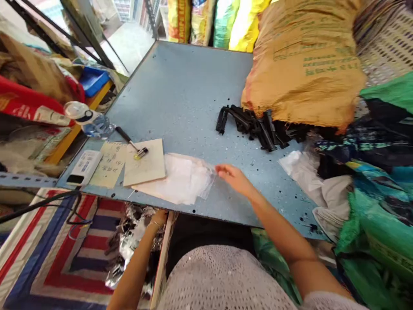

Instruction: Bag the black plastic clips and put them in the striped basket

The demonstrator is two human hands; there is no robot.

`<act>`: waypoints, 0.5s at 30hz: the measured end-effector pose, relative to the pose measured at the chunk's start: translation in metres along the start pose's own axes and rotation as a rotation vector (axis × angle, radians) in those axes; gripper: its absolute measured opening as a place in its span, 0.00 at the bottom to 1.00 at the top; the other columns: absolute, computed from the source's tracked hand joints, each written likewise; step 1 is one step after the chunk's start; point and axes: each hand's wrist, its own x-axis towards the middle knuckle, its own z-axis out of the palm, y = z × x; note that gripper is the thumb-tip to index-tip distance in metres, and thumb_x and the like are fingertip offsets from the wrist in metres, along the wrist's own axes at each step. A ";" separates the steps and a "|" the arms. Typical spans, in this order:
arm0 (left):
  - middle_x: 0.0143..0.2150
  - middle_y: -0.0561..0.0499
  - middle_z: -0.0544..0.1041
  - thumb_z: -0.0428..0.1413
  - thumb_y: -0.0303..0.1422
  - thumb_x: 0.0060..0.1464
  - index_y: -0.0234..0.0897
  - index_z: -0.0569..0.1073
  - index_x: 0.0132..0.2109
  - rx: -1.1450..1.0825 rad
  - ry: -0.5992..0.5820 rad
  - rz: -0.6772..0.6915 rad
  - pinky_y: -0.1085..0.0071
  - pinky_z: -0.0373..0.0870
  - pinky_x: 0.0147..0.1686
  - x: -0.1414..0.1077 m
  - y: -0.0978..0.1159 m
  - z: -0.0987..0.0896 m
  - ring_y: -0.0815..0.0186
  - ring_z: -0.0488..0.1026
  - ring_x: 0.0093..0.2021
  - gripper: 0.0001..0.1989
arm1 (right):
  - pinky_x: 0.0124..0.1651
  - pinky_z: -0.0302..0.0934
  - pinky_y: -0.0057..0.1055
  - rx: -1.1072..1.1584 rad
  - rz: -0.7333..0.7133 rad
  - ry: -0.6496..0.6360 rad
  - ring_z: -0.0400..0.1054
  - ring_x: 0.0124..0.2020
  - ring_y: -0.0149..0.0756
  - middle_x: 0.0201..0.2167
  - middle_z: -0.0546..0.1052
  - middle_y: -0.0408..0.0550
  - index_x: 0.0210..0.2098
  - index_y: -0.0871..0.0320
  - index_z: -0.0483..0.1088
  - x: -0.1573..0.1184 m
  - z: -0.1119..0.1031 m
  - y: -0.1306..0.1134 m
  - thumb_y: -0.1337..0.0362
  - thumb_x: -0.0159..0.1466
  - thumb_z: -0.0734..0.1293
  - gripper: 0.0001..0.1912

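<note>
Clear plastic bags [187,177] lie in a flat stack near the front edge of the table. My right hand [235,177] is at their right end, fingers stretched toward the left and fingertips by the edge of the bags. No held thing shows in it. Below the table edge, my left hand [159,217] reaches in beside a wooden board [163,262], among crumpled silver foil packaging [130,243]. Its fingers are hidden by shadow and the table edge. A square beige board [145,163] rests partly on the bags, with a black-handled tool [132,144] on top.
Black plastic parts [254,127] are heaped at the mouth of a large orange sack [306,64]. Left of the board lie a handwritten paper [109,165] and a white device [84,168]. A clear bottle [93,121] stands behind them. Green bags [380,232] crowd the right.
</note>
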 end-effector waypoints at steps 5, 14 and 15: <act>0.46 0.44 0.83 0.57 0.42 0.60 0.36 0.80 0.50 -0.053 -0.319 0.060 0.57 0.75 0.52 -0.057 0.022 -0.026 0.54 0.79 0.47 0.17 | 0.71 0.44 0.56 -0.431 -0.011 0.386 0.49 0.71 0.57 0.68 0.61 0.67 0.64 0.65 0.64 0.136 -0.106 0.001 0.67 0.69 0.59 0.25; 0.54 0.43 0.80 0.53 0.41 0.64 0.40 0.75 0.59 -0.114 -0.018 0.595 0.57 0.73 0.55 0.006 0.226 -0.076 0.58 0.78 0.50 0.20 | 0.60 0.57 0.53 -0.930 0.025 0.369 0.59 0.60 0.60 0.60 0.69 0.72 0.70 0.71 0.55 0.154 -0.080 0.031 0.67 0.69 0.61 0.32; 0.53 0.42 0.80 0.53 0.41 0.63 0.39 0.76 0.57 -0.110 0.029 0.612 0.56 0.73 0.55 0.025 0.240 -0.076 0.57 0.78 0.49 0.20 | 0.60 0.57 0.54 -0.867 0.006 0.363 0.59 0.60 0.60 0.60 0.70 0.71 0.70 0.70 0.56 0.136 -0.075 0.035 0.66 0.68 0.61 0.32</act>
